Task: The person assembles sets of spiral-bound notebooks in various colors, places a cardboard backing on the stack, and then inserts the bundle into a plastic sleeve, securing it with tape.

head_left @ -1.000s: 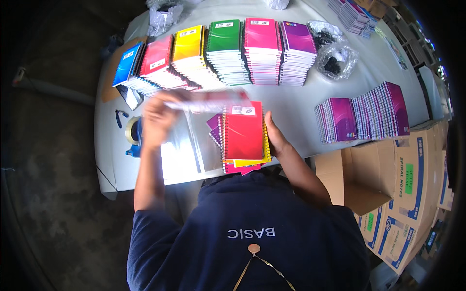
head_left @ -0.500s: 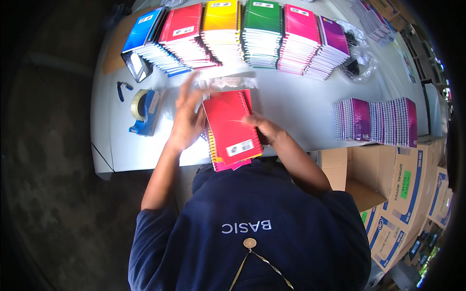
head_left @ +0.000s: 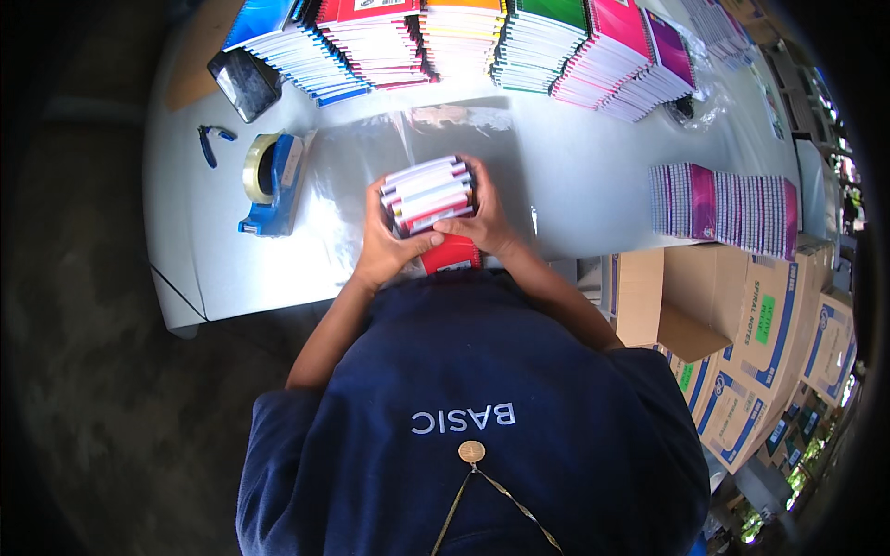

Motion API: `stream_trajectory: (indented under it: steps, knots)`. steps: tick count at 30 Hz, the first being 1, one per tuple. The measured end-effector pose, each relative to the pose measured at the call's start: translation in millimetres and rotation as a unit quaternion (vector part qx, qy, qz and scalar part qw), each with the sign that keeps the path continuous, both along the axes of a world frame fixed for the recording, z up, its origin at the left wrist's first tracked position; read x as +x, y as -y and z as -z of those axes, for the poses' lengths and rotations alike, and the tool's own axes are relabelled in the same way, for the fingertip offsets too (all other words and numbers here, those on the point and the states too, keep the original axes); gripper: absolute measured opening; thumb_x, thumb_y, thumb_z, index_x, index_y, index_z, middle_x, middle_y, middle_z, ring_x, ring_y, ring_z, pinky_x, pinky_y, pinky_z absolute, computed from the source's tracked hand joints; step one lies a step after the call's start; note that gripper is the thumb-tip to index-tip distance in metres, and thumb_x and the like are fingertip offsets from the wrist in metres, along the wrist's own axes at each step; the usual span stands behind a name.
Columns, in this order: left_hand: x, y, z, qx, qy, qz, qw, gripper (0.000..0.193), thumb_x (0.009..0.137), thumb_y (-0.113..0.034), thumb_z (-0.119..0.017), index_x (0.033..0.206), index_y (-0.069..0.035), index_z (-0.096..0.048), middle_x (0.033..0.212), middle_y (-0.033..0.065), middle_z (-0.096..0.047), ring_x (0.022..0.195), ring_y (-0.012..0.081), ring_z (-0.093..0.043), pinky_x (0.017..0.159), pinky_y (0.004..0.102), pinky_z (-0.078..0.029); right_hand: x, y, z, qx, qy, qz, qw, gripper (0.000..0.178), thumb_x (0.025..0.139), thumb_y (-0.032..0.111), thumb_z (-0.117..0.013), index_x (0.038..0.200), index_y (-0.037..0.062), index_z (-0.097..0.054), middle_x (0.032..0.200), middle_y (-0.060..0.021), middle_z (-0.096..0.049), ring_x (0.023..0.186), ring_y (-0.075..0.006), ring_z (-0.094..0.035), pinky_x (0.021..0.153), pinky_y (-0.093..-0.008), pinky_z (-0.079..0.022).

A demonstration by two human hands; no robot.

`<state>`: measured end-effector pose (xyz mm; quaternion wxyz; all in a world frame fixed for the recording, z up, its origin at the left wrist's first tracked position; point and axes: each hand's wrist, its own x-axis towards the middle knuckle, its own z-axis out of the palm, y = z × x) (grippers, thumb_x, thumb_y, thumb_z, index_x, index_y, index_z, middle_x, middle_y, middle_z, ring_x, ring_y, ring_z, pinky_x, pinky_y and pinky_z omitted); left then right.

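Between my two hands stands a small stack of spiral notebooks, tipped so that its white page edges face up. My left hand is closed round its left side, thumb along the near face. My right hand grips the right side, its thumb pressed on the near edge. Just below the thumbs shows a red notebook cover, close to my shirt; whether it belongs to the held stack I cannot tell. Under and beyond the hands lies clear plastic wrap, shiny with glare.
Tall notebook piles in blue, red, yellow, green, pink and purple line the far side. At left are a tape dispenser, a small dark blue tool and a phone. Purple notebooks and cartons stand right.
The notebooks, red cover up before, are now tipped with page edges up. My left hand, lifted and spread before, has closed on the stack. The whole view has shifted a little.
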<state>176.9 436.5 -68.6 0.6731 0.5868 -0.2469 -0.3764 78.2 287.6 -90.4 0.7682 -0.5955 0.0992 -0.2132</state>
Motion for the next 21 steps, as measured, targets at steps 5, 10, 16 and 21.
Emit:
stream_trajectory:
  steps: [5, 10, 16, 21]
  knots:
    - [-10.6, -23.8, 24.7, 0.005, 0.208, 0.062, 0.976, 0.074, 0.057, -0.007, -0.085, 0.118, -0.007, -0.043, 0.108, 0.0145, -0.05, 0.105, 0.0288, -0.053, 0.091, 0.0375, -0.043, -30.6, -19.9, 0.6, -0.049, 0.043, -0.028, 0.998, 0.09, 0.052, 0.024, -0.093, 0.121, 0.0042, -0.039, 0.112, -0.0101, -0.052, 0.106, -0.0162, -0.052, 0.092, -0.0322, -0.043]
    - [-0.8, -10.5, 7.5, -0.054, 0.273, 0.099, 0.956, 0.077, 0.059, -0.005, -0.083, 0.123, -0.006, -0.04, 0.115, 0.0137, -0.049, 0.109, 0.0287, -0.052, 0.093, 0.0373, -0.042, -44.7, -26.4, -0.6, -0.127, 0.005, 0.034, 0.991, 0.094, 0.051, 0.027, -0.093, 0.124, 0.0036, -0.039, 0.116, -0.0116, -0.052, 0.112, -0.0193, -0.051, 0.096, -0.0341, -0.042]
    - [1.3, 4.0, 33.7, -0.038, 0.125, 0.078, 0.988, 0.085, 0.059, -0.005, -0.084, 0.128, -0.005, -0.034, 0.12, 0.0116, -0.047, 0.112, 0.0236, -0.05, 0.094, 0.0348, -0.042, -22.2, -11.6, 12.8, -0.125, 0.081, 0.058, 0.987, 0.09, 0.053, 0.029, -0.092, 0.123, 0.0046, -0.041, 0.118, -0.0128, -0.051, 0.116, -0.0232, -0.048, 0.098, -0.0375, -0.04]
    - [1.2, 7.5, 52.1, -0.039, 0.156, 0.073, 0.984, 0.084, 0.06, -0.008, -0.082, 0.129, -0.005, -0.035, 0.122, 0.014, -0.048, 0.115, 0.0252, -0.05, 0.096, 0.0355, -0.042, -21.2, -9.2, 43.7, -0.115, 0.05, 0.049, 0.991, 0.076, 0.059, 0.019, -0.088, 0.12, 0.0077, -0.045, 0.12, -0.0118, -0.051, 0.115, -0.0243, -0.05, 0.096, -0.0371, -0.041]
